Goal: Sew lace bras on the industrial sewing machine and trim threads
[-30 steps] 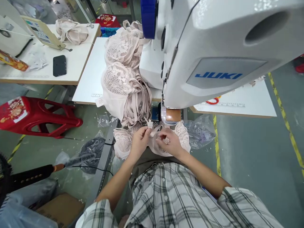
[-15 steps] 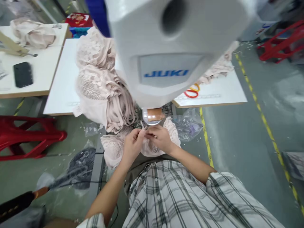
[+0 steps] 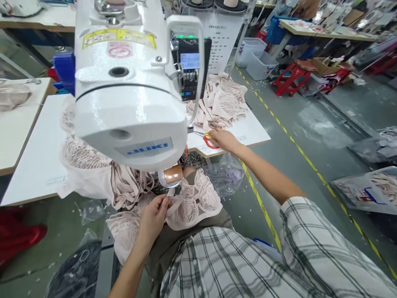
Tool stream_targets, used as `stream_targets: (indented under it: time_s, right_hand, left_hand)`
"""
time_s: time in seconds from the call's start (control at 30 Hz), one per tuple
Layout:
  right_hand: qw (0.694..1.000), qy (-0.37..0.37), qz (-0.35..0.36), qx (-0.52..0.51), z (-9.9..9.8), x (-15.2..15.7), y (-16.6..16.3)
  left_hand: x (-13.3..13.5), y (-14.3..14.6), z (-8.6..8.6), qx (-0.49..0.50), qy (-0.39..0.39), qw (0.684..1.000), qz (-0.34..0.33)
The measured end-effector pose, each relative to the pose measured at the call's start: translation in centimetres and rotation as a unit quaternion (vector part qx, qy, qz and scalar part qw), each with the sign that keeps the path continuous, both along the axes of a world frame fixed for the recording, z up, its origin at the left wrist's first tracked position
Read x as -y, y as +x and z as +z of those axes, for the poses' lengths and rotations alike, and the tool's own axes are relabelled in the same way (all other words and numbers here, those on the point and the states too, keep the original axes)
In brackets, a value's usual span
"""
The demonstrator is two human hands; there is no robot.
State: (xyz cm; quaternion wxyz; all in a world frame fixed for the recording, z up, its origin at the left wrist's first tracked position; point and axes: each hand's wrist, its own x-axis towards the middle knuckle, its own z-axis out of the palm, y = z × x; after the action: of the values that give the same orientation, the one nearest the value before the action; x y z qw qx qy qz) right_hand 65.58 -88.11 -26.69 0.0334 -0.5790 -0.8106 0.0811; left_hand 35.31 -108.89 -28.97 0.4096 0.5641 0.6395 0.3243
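A beige lace bra [image 3: 189, 209] lies over my lap below the sewing machine head [image 3: 130, 128]. My left hand [image 3: 154, 217] is closed, pinching the bra's strap [image 3: 176, 203] between thumb and fingers just below the needle area. The needle itself is hidden behind the machine's clear round guard [image 3: 170, 177]. Out to the right, my right hand [image 3: 223, 139] is at the scissors [image 3: 209, 140] on the white tabletop, its fingers closed on the yellow and red handles. The scissor blades point left, toward the machine.
Lace bras with dangling straps [image 3: 124, 182] are heaped left of the machine. More beige pieces [image 3: 223, 101] are piled on the right tabletop [image 3: 254, 132], beside a control screen [image 3: 190, 62]. A plastic bag [image 3: 228, 176] hangs below that table edge. Red stools [image 3: 291, 78] stand farther off.
My right hand has left the bra and reached right to the scissors. My left hand still pinches the strap. The view has swung up and to the right.
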Motion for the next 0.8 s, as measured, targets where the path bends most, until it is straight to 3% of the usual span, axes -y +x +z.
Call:
stream_targets:
  time_s: [0.1, 0.17, 0.23, 0.37, 0.53, 0.67, 0.8]
  right_hand:
    - [1.000, -0.003, 0.011, -0.020, -0.9, 4.8, -0.1]
    - [0.993, 0.028, 0.000, -0.116, -1.8, 9.1, -0.4]
    - [0.979, 0.016, 0.063, -0.195, -2.4, 13.6, -0.9]
    - [0.958, -0.009, 0.160, -0.237, -3.1, 19.7, -3.6]
    - [0.954, 0.022, 0.174, -0.244, -3.9, 20.1, -7.1]
    - [0.948, -0.022, 0.192, -0.254, -4.3, 19.0, -7.8]
    - [0.936, -0.070, 0.177, -0.297, -4.3, 19.3, -7.5]
  left_hand:
    - [0.1, -0.2, 0.6, 0.058, -0.044, 0.997, 0.034]
    - [0.2, -0.5, 0.5, 0.133, -0.083, 0.986, 0.058]
    - [0.2, -0.8, 0.2, 0.213, -0.119, 0.966, 0.082]
    - [0.3, -0.8, -0.3, 0.302, -0.158, 0.934, 0.107]
    - [0.5, -0.5, 0.2, 0.273, -0.146, 0.949, 0.060]
    - [0.6, -0.6, 0.7, 0.197, -0.121, 0.972, 0.037]
    - [0.7, -1.3, 0.6, 0.232, -0.116, 0.964, 0.058]
